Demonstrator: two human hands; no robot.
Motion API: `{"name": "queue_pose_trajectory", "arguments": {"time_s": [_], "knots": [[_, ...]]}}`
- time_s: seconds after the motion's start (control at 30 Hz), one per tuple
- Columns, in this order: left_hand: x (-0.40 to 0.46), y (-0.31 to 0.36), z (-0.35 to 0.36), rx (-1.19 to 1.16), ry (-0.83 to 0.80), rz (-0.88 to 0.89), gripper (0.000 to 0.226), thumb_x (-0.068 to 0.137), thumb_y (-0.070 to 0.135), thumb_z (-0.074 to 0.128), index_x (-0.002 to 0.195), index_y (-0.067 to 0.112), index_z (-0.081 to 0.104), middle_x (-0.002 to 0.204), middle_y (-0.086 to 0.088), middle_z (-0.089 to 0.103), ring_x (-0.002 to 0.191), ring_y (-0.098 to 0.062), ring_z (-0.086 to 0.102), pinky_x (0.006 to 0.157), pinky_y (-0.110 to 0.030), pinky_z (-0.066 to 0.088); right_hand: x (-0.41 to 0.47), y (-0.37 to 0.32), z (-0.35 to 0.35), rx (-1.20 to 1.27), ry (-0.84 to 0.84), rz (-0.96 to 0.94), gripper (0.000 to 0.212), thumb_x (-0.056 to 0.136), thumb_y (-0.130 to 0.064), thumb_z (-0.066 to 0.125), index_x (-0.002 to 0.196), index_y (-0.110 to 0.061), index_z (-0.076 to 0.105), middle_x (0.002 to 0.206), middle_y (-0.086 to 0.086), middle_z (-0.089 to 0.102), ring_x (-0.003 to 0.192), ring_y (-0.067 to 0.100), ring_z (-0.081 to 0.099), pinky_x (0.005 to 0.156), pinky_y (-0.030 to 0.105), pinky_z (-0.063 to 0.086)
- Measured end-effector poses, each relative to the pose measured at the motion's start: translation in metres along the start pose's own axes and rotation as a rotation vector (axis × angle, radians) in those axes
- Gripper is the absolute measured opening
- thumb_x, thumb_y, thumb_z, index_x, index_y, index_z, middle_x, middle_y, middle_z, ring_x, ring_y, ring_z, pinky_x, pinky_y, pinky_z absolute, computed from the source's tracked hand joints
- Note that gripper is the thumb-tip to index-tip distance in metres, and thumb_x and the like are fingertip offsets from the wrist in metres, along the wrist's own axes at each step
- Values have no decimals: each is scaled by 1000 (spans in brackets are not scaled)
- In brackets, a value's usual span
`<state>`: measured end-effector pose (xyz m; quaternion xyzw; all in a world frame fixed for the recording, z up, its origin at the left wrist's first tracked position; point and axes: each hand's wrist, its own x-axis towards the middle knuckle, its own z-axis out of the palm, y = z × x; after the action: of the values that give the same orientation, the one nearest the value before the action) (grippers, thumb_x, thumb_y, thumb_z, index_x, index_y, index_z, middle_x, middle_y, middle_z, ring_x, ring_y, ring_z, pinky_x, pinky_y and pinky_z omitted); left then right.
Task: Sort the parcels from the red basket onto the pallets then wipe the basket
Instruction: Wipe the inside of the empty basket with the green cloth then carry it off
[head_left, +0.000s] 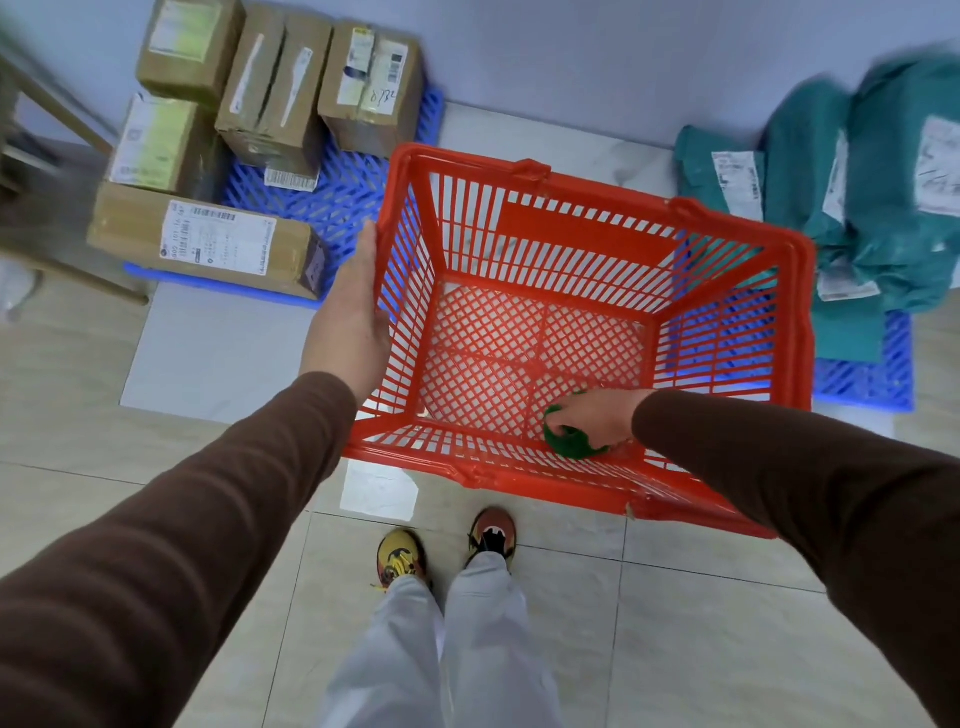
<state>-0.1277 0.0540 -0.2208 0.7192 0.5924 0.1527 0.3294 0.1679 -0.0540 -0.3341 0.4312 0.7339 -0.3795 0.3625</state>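
No parcels are left in the red basket (592, 234): its lattice floor is bare apart from a green cloth (570, 442), so the sorting is judged finished and the wiping is the step in hand. The basket appears to be held off the tiled floor (675, 597), tilted, in front of the person's feet and between two blue pallets. The left pallet (337, 200) carries cardboard boxes (208, 241); the right pallet (865, 382) carries teal mailer bags (852, 187).

The left hand (353, 312) is laid against the outside of the basket's left wall, palm inward; its fingers are mostly hidden behind the rim, so whether they are hooked over it cannot be told. The right hand (597, 413) is reached down inside, with the fingers closed on the green cloth, which is pressed into the near right corner of the floor where it meets the near wall. Both arms are extended forward in brown sleeves, the right forearm crossing over the near rim.

For the wipe to be done well, the basket should be kept steadied by the left hand while the cloth is drawn along the lattice in overlapping strokes. The corners and the slotted walls are likely to hold dirt, so firm pressure and a pass along each wall are advised. The cloth may snag on the open mesh; a flat, bunched pad is judged safer than a loose edge.
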Motion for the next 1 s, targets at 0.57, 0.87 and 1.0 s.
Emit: {"name": "queue_pose_trajectory", "arguments": {"time_s": [0.57,0.87,1.0], "knots": [[-1,2,0,32,11,9,76,101,28,52,160,32,4,154,2,41,132,-17,50,99,-27,38,40,1,-50,369,435,44,15,92,-16,65,106,-19,63,103,-2,62,93,19,62,67,24,42],[-2,6,-3,-34,-10,-33,76,101,21,51,160,34,5,154,5,42,122,-5,46,99,-26,39,79,-8,-94,192,575,179,87,88,13,54,158,-32,28,148,12,40,130,31,44,97,35,47],[-3,8,-4,-56,-12,-41,77,101,17,50,160,35,5,154,4,43,122,-7,49,98,-26,40,59,-1,-59,226,475,132,71,89,-1,60,148,-34,38,135,10,50,113,28,56,92,39,54]]}}
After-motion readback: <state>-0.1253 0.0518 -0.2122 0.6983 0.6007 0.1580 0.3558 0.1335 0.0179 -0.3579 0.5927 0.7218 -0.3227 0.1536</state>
